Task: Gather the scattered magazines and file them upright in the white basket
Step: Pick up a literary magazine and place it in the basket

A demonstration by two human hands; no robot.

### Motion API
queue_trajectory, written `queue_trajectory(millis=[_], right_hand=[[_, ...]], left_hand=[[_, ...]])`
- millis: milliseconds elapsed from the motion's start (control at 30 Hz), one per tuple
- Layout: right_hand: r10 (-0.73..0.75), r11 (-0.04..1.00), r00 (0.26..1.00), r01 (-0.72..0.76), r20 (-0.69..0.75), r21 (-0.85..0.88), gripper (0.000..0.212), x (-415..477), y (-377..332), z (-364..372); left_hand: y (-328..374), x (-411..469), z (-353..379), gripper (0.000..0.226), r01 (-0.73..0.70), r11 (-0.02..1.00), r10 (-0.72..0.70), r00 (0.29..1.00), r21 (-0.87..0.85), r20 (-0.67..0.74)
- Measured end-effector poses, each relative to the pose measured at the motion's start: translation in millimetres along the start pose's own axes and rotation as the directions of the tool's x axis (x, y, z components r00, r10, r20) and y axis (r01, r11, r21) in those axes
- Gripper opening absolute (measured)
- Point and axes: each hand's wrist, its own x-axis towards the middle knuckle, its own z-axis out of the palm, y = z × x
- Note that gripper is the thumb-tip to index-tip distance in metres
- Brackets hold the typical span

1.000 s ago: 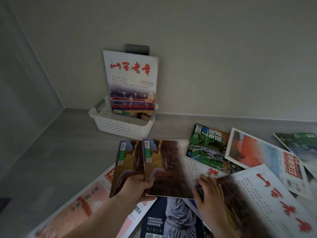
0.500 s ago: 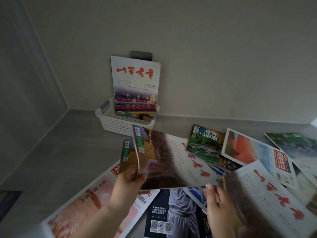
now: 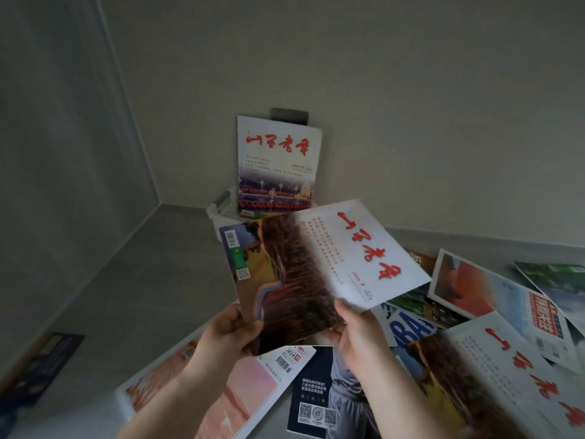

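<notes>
Both hands, left (image 3: 228, 332) and right (image 3: 357, 332), grip one magazine (image 3: 316, 267) closed, lifted before the white basket (image 3: 218, 213) near the floor's back corner.

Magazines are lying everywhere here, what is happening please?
A person is tidying them. Both hands, left hand and right hand, hold a magazine with red calligraphy in the air before the white basket. One magazine already stands upright in it. Several others, such as the pink magazine, lie scattered below.
</notes>
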Motion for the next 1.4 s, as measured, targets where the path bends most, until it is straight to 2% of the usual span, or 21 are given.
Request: queue_trajectory(millis=[100, 167, 200, 233, 300, 367, 433, 500, 600, 767, 900, 1000, 1200, 1400], right_hand=[[-0.079, 0.994, 0.997, 0.079, 0.009, -0.077, 0.025, 7.2, -9.7, 2.0], [-0.145, 0.979, 0.988, 0.15, 0.047, -0.138, 0.029, 12.3, -19.0, 3.6], [-0.18, 0.967, 0.981, 0.19, 0.072, -0.173, 0.03, 14.6, -25.2, 5.0], [-0.208, 0.95, 0.973, 0.226, 0.101, -0.214, 0.031, 17.1, -32.1, 6.8], [-0.251, 0.903, 0.956, 0.289, 0.154, -0.319, 0.029, 22.7, -48.3, 12.0], [-0.296, 0.833, 0.935, 0.352, 0.195, -0.427, 0.022, 27.7, -64.7, 19.1], [-0.355, 0.744, 0.902, 0.433, 0.247, -0.51, 0.026, 34.2, -77.9, 27.7], [-0.374, 0.661, 0.874, 0.485, 0.31, -0.572, 0.023, 40.4, -86.4, 39.7], [-0.384, 0.579, 0.86, 0.508, 0.336, -0.637, 0.018, 57.7, -93.1, 57.7], [-0.393, 0.56, 0.845, 0.532, 0.362, -0.635, 0.021, 93.8, -99.2, 89.1], [-0.447, 0.484, 0.814, 0.569, 0.371, -0.665, 0.021, 128.7, -114.1, 119.3], [-0.481, 0.502, 0.803, 0.582, 0.352, -0.64, 0.025, 158.2, -126.2, 138.8], [-0.455, 0.594, 0.861, 0.484, 0.228, -0.642, 0.032, 215.1, -120.0, 150.0], [-0.41, 0.662, 0.897, 0.416, 0.163, -0.623, 0.033, 250.5, -107.2, 143.7]], left_hand=[[3.5, 8.1, -9.9, 0.026, 0.102, 0.993, -0.105, 0.993, 0.052, 0.047], [7.6, 16.4, -17.7, 0.024, 0.106, 0.987, -0.103, 0.994, 0.123, -0.033], [12.6, 20.7, -21.1, 0.024, 0.091, 0.98, -0.078, 0.993, 0.175, -0.084], [18.6, 27.0, -24.1, 0.036, 0.077, 0.972, -0.052, 0.992, 0.222, -0.115], [37.2, 42.7, -28.6, 0.057, -0.034, 0.918, 0.099, 0.984, 0.395, -0.145], [63.9, 61.0, -28.4, 0.06, -0.165, 0.864, 0.268, 0.951, 0.476, -0.156], [88.8, 85.1, -26.1, 0.061, -0.253, 0.842, 0.353, 0.926, 0.477, -0.132], [105.3, 108.4, -26.8, 0.065, -0.255, 0.87, 0.314, 0.947, 0.421, -0.074], [114.2, 137.0, -31.9, 0.059, -0.225, 0.861, 0.264, 0.964, 0.456, -0.022], [131.5, 180.1, -41.5, 0.042, -0.211, 0.77, 0.346, 0.931, 0.602, -0.116], [151.5, 216.3, -52.7, 0.023, -0.225, 0.727, 0.444, 0.875, 0.649, -0.194], [161.0, 247.0, -59.9, 0.021, -0.202, 0.67, 0.453, 0.874, 0.714, -0.178], [153.9, 300.3, -66.3, 0.021, -0.171, 0.625, 0.472, 0.86, 0.762, -0.194], [133.8, 337.6, -64.9, 0.024, -0.148, 0.672, 0.449, 0.861, 0.726, -0.24]])
